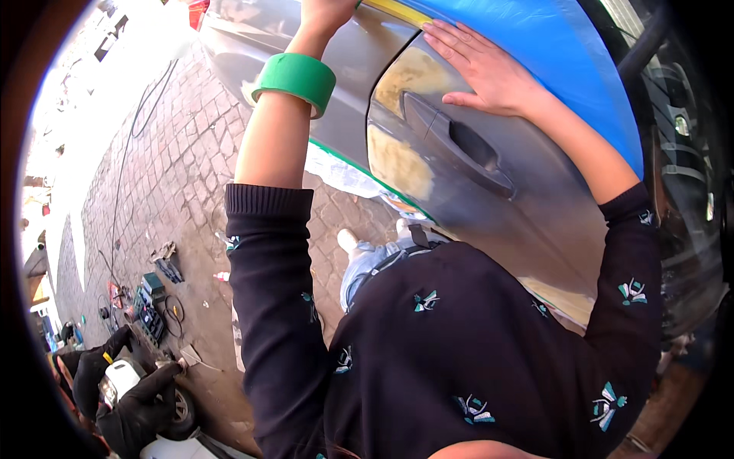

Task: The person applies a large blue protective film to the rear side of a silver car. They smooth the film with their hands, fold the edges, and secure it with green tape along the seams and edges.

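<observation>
The roll point(284, 76) around the left forearm point(271, 153) could bump the panel point(353, 96) if it dips. The left hand point(327, 11) is cut off, so I cannot tell its grip. Tape point(397, 11) along the sheet point(562, 57) might lift if pulled askew. The right hand point(493, 75) lies flat on the door point(547, 210), gripping nothing; a slip could crease the sheet

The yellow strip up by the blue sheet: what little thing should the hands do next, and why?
Maybe the right hand should gently smooth along the yellow strip toward the left hand, because it's spread palm-down with its fingertips beside the strip, which runs along the blue sheet.
</observation>
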A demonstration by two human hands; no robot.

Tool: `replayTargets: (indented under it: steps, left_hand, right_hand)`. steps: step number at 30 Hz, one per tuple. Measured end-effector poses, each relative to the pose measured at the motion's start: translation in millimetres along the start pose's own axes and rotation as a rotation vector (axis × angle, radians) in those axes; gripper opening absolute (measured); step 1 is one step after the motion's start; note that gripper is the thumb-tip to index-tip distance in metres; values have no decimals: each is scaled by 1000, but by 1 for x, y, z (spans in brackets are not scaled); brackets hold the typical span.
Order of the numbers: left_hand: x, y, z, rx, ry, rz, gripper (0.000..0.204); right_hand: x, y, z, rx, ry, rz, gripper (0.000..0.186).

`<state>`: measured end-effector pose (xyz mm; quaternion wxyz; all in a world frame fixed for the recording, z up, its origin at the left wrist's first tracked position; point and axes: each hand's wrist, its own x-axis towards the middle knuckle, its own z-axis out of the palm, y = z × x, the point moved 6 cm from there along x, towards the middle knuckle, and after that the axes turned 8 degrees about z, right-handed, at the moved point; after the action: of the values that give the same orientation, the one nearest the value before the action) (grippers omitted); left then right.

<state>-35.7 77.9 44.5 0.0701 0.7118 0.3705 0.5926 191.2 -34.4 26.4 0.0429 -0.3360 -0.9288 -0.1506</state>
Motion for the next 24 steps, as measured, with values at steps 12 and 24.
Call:
replayTargets:
  steps: [12,24]
  left_hand:
    - [-4,10,10,224,147,171,80]
    - [-9,6,-2,300,158,245,79]
  right_hand:
    - [11,10,-6,76,-93,37,96]
    - [38,1,-3,46,-122,62,98]
